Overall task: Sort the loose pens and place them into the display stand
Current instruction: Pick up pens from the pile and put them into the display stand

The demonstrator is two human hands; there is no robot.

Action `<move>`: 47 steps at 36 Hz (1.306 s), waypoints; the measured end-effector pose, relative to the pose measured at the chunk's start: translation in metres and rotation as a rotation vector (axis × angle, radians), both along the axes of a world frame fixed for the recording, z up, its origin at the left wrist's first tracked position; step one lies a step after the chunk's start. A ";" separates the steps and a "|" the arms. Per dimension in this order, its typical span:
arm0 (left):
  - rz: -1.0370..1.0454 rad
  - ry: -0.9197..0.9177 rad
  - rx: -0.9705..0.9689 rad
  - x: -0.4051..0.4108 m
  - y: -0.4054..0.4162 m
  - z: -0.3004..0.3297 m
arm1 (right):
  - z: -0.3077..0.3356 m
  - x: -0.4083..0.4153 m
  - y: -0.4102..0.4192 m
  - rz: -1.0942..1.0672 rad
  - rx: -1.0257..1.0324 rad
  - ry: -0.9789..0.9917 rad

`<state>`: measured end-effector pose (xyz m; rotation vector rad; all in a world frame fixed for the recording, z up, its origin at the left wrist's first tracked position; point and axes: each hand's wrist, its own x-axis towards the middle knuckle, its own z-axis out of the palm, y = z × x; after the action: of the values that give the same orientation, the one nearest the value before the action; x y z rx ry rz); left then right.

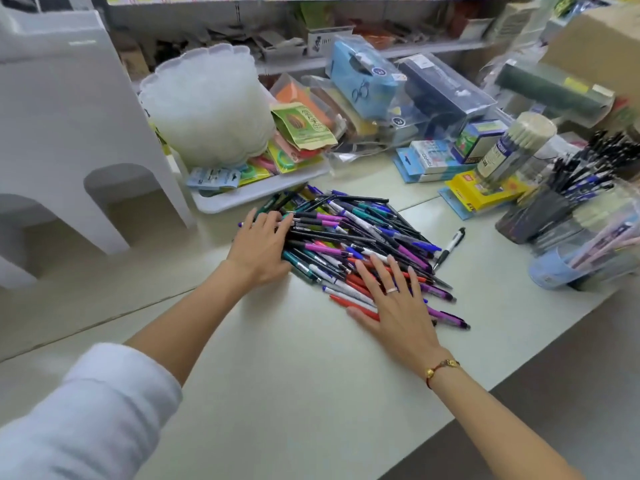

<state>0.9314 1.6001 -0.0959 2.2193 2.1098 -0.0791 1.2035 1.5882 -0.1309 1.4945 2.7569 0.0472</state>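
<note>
Flat hands on the pens
Left hand and right hand lie spread-fingered, covering pens beneath; stand at 3 o'clock blurred, cut off.

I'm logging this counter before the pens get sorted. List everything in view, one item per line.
pen pile: many, too tangled to count; purple, blue, teal, red, black, white; centre of counter
stray pen: one, black and white, just right of the pile
display stand: one, clear, right edge, already holding dark and blue pens
pen tube: one, clear, tilted, behind the stand
yellow packs: several, beside the tube
plastic trays: one stack, translucent white, back left
white tray: one, under the stack and packets
blue box: one, back centre
cardboard box: one, brown, top right
counter: one, pale
left hand: flat, pressing the pile's left side
right hand: flat on the pile's near edge, wearing a ring
</note>
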 end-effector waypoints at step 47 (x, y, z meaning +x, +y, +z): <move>-0.275 0.213 -0.110 0.011 -0.038 0.017 | 0.003 0.001 -0.003 -0.035 -0.060 0.066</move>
<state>0.9422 1.5617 -0.0789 2.5144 1.8222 -0.4556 1.2043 1.5854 -0.1279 1.5567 2.7538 -0.0861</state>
